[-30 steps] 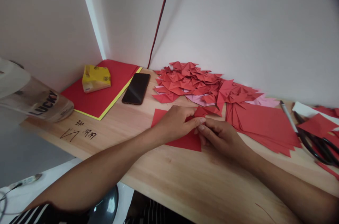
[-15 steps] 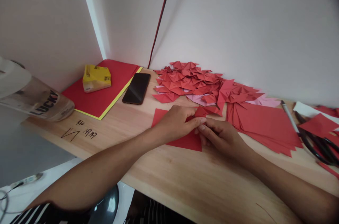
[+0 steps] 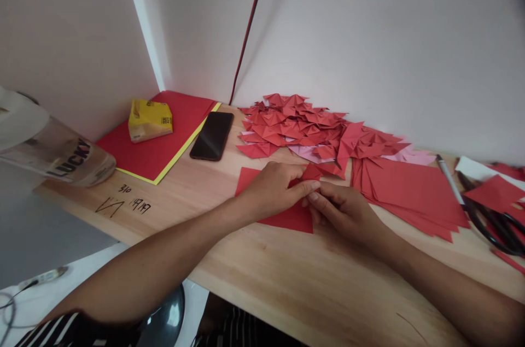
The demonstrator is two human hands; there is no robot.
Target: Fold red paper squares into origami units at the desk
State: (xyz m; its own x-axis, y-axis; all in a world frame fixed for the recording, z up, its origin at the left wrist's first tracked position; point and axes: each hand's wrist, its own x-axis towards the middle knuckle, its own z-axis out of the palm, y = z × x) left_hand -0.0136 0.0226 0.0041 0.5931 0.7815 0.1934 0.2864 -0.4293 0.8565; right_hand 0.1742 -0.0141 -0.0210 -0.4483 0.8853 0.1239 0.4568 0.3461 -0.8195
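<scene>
My left hand (image 3: 279,188) and my right hand (image 3: 342,207) meet over the table, thumbs almost tip to tip. Both are closed on a folded piece of red paper (image 3: 314,172), whose pointed parts stick out beyond my fingers; the rest of it is hidden by them. Beneath my hands lies a flat red paper sheet (image 3: 287,221), partly covered. Just behind is a heap of folded red paper shapes (image 3: 295,123) with a few pink ones among them. To the right of my right hand spreads a stack of red paper squares (image 3: 414,188).
At the left stand a clear bottle (image 3: 74,156) and a yellow packet (image 3: 150,120) on red sheets (image 3: 172,106) with a yellow edge. A phone (image 3: 212,136) lies beside them. A pen (image 3: 450,178) and black-handled scissors (image 3: 492,227) are at the right. A wall rises behind the table.
</scene>
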